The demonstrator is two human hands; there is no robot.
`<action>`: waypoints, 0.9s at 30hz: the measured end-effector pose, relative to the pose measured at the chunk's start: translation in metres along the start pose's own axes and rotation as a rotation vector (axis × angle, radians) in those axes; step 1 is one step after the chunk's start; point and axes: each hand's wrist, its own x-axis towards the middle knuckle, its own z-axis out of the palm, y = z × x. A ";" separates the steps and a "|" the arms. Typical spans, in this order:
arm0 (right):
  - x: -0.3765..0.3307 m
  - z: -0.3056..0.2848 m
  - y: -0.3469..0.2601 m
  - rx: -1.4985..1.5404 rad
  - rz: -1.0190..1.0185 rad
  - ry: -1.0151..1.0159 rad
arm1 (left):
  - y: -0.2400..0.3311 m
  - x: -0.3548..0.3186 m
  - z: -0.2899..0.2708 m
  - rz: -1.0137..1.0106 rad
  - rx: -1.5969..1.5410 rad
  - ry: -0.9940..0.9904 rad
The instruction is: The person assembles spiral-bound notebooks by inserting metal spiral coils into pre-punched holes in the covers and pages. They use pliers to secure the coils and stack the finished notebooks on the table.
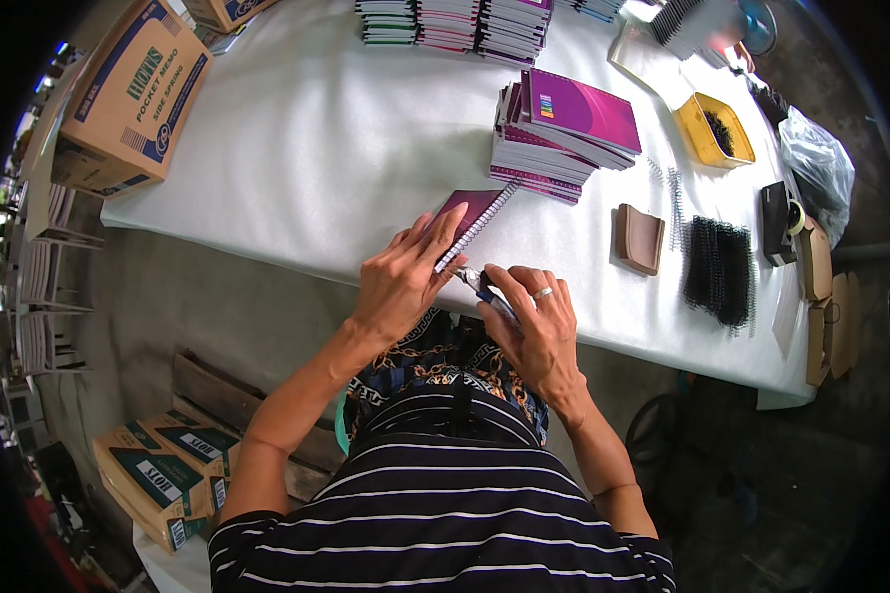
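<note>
A small notebook with a purple cover [473,206] rests at the table's front edge, tilted up to the right. My left hand [396,287] grips it, with fingers spread over the cover and thumb near its lower corner. A spiral wire coil [479,229] runs along the notebook's right edge. Closed around a pair of pliers with blue handles [487,293] is my right hand [539,321], which wears a ring. The metal jaws sit at the coil's near end; whether they pinch the wire cannot be made out.
Beyond the hands stands a pile of purple notebooks [583,107], with more stacks [447,24] behind. Rightward lie a brown block [640,239], loose black coils [719,275] and a yellow tray [695,136]. A cardboard box [133,99] occupies the left; wrapped packages [153,476] sit lower left.
</note>
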 end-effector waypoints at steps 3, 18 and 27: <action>0.001 0.001 0.004 -0.023 -0.009 0.000 | 0.005 0.006 0.003 -0.024 -0.029 0.006; 0.032 -0.042 0.043 0.303 0.313 -0.457 | -0.004 0.013 -0.008 0.089 0.263 0.091; 0.082 -0.042 0.088 -0.186 -0.156 0.245 | -0.120 0.032 0.000 -0.146 0.520 -0.273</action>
